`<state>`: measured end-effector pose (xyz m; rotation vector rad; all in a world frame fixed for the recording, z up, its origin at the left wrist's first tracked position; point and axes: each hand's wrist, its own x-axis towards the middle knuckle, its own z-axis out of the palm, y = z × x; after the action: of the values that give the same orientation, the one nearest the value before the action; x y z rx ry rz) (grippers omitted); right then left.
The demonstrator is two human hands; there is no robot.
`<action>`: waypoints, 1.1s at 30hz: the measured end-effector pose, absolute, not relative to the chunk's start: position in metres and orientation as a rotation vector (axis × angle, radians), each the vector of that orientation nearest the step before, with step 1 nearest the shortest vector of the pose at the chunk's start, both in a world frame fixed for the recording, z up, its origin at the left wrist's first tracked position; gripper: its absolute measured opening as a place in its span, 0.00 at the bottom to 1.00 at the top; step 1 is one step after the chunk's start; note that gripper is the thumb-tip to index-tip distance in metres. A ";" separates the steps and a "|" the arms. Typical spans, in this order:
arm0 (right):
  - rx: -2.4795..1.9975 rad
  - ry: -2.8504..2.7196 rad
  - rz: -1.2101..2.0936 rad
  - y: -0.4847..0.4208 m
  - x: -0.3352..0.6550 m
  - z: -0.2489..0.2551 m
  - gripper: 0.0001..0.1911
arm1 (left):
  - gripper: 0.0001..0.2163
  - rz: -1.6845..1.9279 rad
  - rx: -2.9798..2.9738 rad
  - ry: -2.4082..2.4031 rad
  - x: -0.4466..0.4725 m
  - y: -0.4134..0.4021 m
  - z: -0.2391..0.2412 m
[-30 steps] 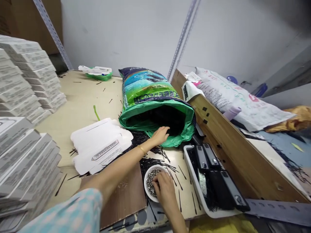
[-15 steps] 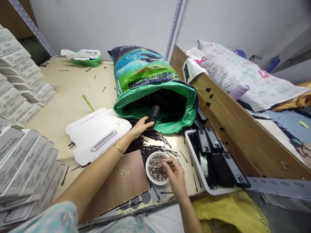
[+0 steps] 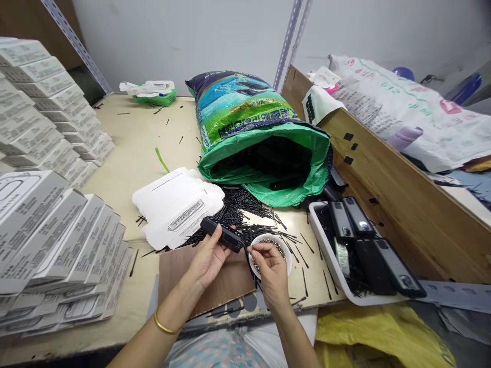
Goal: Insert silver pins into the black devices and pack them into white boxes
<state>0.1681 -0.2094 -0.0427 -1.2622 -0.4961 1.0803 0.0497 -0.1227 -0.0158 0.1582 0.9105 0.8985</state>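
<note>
Block (image 3: 227, 235) came clear of sack (image 3: 245, 110) in my left grip (image 3: 209, 261) | right grip (image 3: 271, 267) pinched narrow, contents unclear | two-handed work apparently began

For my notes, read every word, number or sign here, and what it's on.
Nothing reads clearly enough to quote.
Colorful sack: large characters, too blurred.
White sack: red and green marks, too blurred.
Stacked boxes: dark print, too small.
Flat carton: print too small.
White sheet: black marks, too blurred.

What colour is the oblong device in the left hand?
The device is black, as the head view shows.
</note>
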 end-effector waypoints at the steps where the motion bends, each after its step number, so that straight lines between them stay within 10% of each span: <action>1: -1.261 -0.489 1.073 -0.208 0.166 -0.043 0.13 | 0.09 0.907 0.144 0.910 0.049 -0.123 -0.015; 33: -1.363 -1.065 0.509 -0.217 0.152 -0.048 0.07 | 0.09 0.985 0.141 0.897 0.047 -0.147 -0.003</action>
<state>0.1517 -0.2171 -0.0477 -1.3627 -1.0645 0.5087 0.0471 -0.1468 -0.0034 0.1409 0.8965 0.9851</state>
